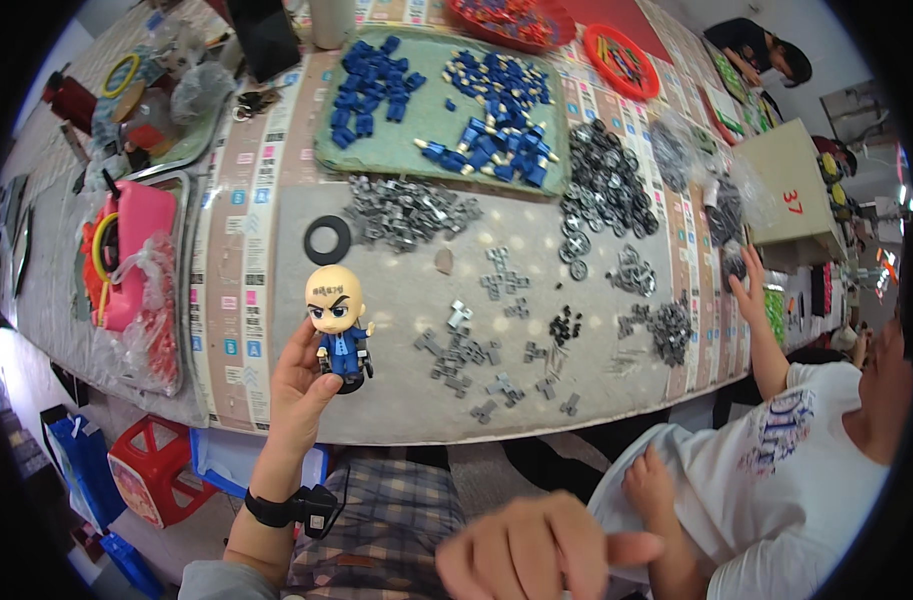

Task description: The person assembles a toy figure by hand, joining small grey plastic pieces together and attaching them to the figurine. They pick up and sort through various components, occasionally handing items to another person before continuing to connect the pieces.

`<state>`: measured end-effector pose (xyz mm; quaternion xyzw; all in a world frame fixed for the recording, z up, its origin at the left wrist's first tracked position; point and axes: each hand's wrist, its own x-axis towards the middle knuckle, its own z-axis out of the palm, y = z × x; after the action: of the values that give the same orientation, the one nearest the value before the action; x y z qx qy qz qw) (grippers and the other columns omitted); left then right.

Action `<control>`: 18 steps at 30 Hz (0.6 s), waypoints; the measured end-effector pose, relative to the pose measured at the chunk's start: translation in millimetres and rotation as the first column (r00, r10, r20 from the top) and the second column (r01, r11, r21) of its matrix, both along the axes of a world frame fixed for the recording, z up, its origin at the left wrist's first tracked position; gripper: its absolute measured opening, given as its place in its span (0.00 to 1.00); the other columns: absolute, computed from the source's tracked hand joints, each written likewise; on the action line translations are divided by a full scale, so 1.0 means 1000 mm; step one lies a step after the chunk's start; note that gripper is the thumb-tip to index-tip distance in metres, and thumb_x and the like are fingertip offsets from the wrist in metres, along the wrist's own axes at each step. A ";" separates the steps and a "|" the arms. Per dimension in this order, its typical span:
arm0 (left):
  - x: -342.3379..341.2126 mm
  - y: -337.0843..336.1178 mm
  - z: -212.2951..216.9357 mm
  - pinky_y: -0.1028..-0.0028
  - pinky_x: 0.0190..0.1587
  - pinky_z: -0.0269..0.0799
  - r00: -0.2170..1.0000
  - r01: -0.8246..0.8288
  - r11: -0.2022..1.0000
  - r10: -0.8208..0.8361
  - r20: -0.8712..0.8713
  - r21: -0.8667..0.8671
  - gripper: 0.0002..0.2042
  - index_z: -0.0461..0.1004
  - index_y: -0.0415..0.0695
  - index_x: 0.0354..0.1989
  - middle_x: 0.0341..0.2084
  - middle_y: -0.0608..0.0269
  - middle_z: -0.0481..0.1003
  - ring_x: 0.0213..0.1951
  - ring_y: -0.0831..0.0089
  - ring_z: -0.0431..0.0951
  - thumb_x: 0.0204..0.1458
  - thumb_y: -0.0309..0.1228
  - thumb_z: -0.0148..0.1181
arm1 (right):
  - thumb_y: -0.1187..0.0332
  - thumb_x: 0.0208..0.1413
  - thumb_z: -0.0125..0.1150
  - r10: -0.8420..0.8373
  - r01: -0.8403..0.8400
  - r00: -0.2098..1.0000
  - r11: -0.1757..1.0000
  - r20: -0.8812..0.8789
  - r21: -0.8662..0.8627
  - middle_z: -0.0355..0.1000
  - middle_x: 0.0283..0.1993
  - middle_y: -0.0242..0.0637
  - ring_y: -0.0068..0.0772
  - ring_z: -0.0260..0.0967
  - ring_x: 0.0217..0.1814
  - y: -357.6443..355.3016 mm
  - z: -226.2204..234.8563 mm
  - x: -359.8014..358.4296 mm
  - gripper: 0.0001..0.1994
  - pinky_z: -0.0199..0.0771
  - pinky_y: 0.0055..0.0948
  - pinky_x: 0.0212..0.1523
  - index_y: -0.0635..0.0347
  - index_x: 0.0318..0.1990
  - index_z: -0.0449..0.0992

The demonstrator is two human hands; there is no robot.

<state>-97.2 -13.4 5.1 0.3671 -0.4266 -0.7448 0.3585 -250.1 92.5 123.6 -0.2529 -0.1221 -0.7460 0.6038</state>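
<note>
My left hand (298,392) holds up a small toy figure (338,325) with a big bald head, a blue suit and a black round base, above the near edge of the table (396,410). My right hand (536,552) hovers low over my lap with fingers loosely curled and nothing in it. On the table past the figure lie several small grey plastic pieces (466,355) and a black ring (327,239).
A green mat (436,105) carries blue parts; piles of black wheels (601,190) and grey parts (408,212) lie nearby. Red trays (621,60) stand far back. A pink bag (126,250) rests on the left. A person in white (776,450) sits to the right, one hand on the table.
</note>
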 end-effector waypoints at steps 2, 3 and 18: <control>0.022 -0.011 -0.005 0.71 0.53 0.62 0.997 -0.067 0.995 0.070 0.041 -0.069 0.36 0.48 0.35 0.59 0.54 0.51 0.60 0.53 0.67 0.64 0.43 0.28 0.61 | 0.40 0.52 0.41 -0.219 0.228 0.973 0.861 -0.074 0.455 0.61 0.18 0.30 0.26 0.54 0.19 0.009 -0.023 0.014 0.26 0.54 0.32 0.34 0.55 0.22 0.68; 0.029 -0.020 -0.004 0.72 0.53 0.61 0.994 -0.091 0.988 0.097 0.048 -0.125 0.35 0.47 0.35 0.59 0.54 0.51 0.60 0.54 0.67 0.64 0.44 0.27 0.60 | 0.41 0.53 0.41 -0.231 0.251 0.967 0.771 -0.110 0.586 0.58 0.16 0.30 0.26 0.50 0.19 0.013 -0.033 0.012 0.25 0.53 0.31 0.34 0.55 0.22 0.67; 0.046 -0.097 -0.049 0.71 0.51 0.61 0.970 -0.044 0.893 0.146 0.194 -0.448 0.40 0.42 0.41 0.61 0.49 0.51 0.63 0.49 0.68 0.66 0.41 0.20 0.60 | 0.48 0.57 0.40 -0.139 0.317 0.946 0.576 -0.292 0.753 0.56 0.14 0.30 0.25 0.51 0.19 0.036 -0.091 0.019 0.21 0.55 0.31 0.35 0.56 0.24 0.67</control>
<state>-51.3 -110.5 -43.5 0.3783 -0.6027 -0.5647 0.4182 -231.6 128.9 33.1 -0.0471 0.3154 -0.7646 0.5602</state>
